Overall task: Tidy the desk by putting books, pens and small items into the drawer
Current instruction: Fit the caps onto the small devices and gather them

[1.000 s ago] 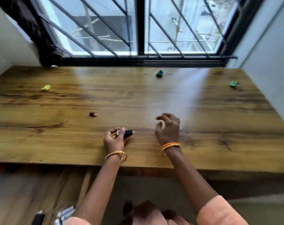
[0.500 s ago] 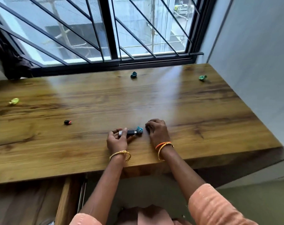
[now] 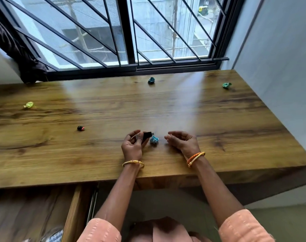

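Note:
My left hand (image 3: pixel 132 144) is raised just above the wooden desk (image 3: pixel 218 137) near its front edge and pinches a small black stick-shaped device (image 3: pixel 147 135) between thumb and fingers. A crumpled blue paper ball (image 3: pixel 154 140) lies on the desk between my hands, right next to the device's tip. My right hand (image 3: pixel 182 141) hovers to the right of the ball, palm turned inward, fingers loosely curled with nothing seen in them. The open drawer (image 3: pixel 74 212) sits below the desk's front edge at the lower left.
More small items lie scattered on the desk: a teal paper ball (image 3: pixel 151 80) near the window, a green one (image 3: pixel 226 85) at the far right, a yellow-green one (image 3: pixel 28 104) at the left, and a black-and-red bit (image 3: pixel 80 128). A wall borders the right side.
My right hand has lifted off the blue paper ball and turned palm inward, leaving the ball on the desk. My left hand has raised the black device slightly.

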`<state>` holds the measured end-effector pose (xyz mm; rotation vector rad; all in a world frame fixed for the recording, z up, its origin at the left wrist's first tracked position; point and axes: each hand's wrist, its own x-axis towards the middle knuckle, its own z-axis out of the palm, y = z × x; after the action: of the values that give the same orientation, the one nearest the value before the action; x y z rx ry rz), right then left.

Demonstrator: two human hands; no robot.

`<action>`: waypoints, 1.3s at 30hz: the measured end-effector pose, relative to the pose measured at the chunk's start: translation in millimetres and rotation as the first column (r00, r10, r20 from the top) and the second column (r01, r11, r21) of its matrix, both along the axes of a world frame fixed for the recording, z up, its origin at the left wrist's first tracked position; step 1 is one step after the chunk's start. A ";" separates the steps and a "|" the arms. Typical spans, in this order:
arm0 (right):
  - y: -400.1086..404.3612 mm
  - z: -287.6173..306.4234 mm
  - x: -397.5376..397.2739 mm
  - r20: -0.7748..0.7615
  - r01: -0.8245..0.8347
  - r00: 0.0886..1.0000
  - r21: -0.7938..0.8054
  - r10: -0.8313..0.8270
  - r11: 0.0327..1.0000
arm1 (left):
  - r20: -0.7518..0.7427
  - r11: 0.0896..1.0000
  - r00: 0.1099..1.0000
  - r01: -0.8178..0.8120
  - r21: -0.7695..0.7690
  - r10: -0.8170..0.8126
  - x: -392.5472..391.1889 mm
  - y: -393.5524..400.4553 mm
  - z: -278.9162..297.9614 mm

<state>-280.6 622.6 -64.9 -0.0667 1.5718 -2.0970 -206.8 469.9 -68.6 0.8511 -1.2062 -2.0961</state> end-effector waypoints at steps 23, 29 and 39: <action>-9.6 -0.9 8.9 -0.199 -0.073 0.977 0.047 0.081 0.996 | 0.008 0.951 0.988 0.152 -0.268 -0.156 8.1 16.6 -0.4; -11.3 -1.7 6.4 -0.150 -0.082 0.985 0.032 0.086 0.996 | 0.018 0.964 0.989 0.144 -0.224 -0.144 4.8 16.8 -1.1; -6.7 6.6 8.8 -0.157 -0.112 0.980 0.054 0.119 0.992 | 0.024 0.961 0.984 0.177 -0.215 -0.176 6.0 15.8 -0.6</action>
<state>-271.8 615.9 -58.3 -0.3108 1.6650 -2.0073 -200.8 485.7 -69.3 0.6711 -1.5299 -2.0506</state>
